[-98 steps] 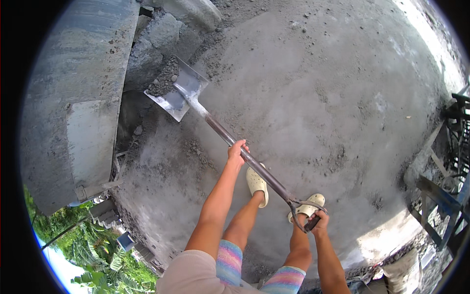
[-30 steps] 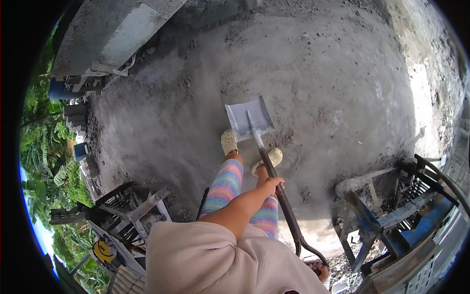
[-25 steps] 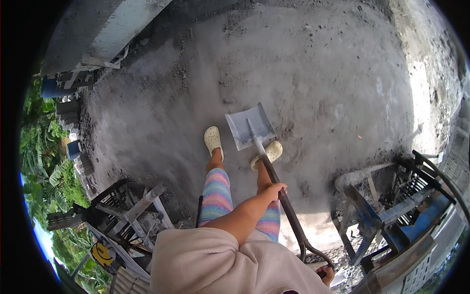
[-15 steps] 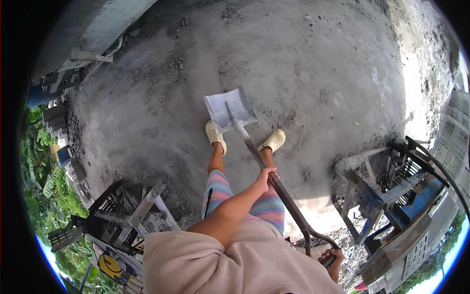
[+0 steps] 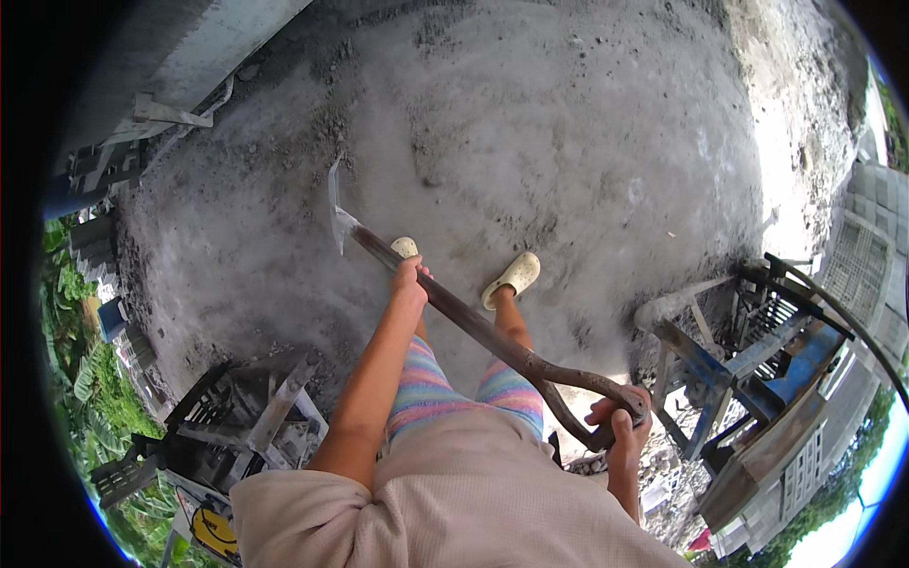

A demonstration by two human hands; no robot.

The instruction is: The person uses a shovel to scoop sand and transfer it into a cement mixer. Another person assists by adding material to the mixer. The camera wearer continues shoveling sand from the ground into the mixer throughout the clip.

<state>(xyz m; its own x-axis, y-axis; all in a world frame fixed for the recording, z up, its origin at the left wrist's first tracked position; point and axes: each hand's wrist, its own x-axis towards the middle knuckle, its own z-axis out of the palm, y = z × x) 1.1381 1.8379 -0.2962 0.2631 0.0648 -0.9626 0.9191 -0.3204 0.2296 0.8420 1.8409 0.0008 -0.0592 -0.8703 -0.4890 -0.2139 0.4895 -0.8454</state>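
The rough grey concrete floor [image 5: 568, 123] spreads around you. Your shovel [image 5: 454, 312] slants from the blade at ten o'clock to the looped grip at four o'clock. Your left hand [image 5: 409, 282] wraps the rusty shaft midway, arm extended. Your right hand [image 5: 620, 426] curls around the grip, elbow bent.

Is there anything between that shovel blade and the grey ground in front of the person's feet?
Nothing visible. The shovel blade, turned edge-on, hangs over bare grey ground; the left hand and right hand grip the shaft.
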